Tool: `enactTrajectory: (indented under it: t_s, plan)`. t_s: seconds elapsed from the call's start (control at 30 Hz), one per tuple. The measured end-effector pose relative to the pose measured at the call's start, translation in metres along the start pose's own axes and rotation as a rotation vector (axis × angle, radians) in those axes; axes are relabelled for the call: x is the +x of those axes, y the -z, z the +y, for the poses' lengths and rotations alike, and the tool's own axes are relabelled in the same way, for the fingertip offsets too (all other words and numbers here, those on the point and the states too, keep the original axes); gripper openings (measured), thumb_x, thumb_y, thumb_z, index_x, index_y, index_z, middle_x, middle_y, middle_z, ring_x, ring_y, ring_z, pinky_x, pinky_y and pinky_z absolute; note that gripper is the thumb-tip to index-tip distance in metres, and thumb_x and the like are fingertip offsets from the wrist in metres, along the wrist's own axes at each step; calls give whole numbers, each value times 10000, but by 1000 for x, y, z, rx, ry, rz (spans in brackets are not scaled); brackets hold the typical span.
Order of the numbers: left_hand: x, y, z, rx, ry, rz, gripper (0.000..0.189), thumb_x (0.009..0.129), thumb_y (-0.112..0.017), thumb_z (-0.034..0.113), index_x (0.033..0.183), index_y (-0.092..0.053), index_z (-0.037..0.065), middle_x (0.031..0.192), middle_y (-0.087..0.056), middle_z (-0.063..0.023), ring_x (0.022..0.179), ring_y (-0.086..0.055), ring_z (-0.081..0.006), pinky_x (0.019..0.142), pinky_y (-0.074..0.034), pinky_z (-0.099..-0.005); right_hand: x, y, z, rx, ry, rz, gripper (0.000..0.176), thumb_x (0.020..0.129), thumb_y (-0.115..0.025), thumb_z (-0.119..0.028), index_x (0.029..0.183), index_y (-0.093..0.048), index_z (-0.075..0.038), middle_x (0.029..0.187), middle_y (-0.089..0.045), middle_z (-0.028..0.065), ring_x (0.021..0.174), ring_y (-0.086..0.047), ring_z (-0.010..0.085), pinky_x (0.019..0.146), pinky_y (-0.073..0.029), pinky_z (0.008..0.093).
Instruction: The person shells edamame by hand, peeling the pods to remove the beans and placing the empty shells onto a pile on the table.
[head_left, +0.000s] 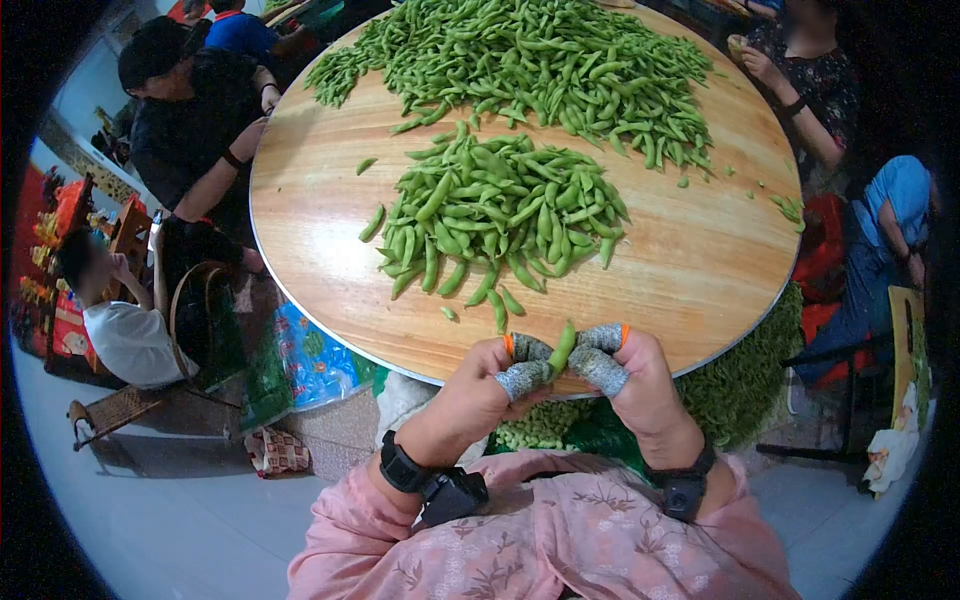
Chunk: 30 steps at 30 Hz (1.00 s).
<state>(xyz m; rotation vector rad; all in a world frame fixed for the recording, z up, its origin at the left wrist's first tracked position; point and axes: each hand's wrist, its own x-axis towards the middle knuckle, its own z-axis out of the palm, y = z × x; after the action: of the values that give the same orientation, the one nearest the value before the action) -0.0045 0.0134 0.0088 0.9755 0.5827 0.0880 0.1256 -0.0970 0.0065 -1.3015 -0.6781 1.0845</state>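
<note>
Between my two hands, at the near edge of the round wooden table (320,230), a single green soybean pod (564,347) stands tilted upward. My left hand (490,375) pinches it from the left. From the other side, the thumb and finger of my right hand (640,378) close on the same pod. Grey knitted finger covers sit on the thumbs and fingers of both hands. A small heap of pods (500,205) lies on the table just beyond my hands, with a few loose pods at its near side.
A larger pile of pods (540,70) covers the table's far side. Below the near edge are shelled beans (540,425) and a mass of green scraps (735,395). People sit around the table; a wooden chair (140,405) stands at left, a blue plastic bag (310,360) nearby.
</note>
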Motion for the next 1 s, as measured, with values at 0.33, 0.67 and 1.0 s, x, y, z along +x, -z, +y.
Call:
enactTrajectory:
  t_s: [0.33, 0.67, 1.0]
  plan:
    - [1, -9, -10, 1363, -683, 278, 312, 598, -671, 107, 851, -525, -2, 705, -531, -166, 643, -544, -336, 549, -438, -353, -1, -3, -9, -106, 111, 25, 62, 775, -521, -13, 813, -542, 32, 754, -575, 36, 690, -521, 81, 619, -435, 226]
    - [3, 6, -24, 324, -351, -195, 109, 796, -494, 112, 827, -507, 9, 606, -461, -66, 522, -447, -173, 495, -370, -276, -2, 3, 18, 386, 39, -127, 71, 793, -517, -45, 818, -559, 6, 770, -577, 19, 710, -539, 82, 651, -452, 223]
    - [2, -6, -4, 1011, -719, 125, 152, 692, -628, 106, 760, -542, 0, 600, -524, -98, 512, -522, -198, 491, -411, -255, -4, 3, 2, 107, 104, -155, 94, 796, -483, -23, 831, -552, 31, 776, -589, 47, 720, -555, 97, 635, -448, 219]
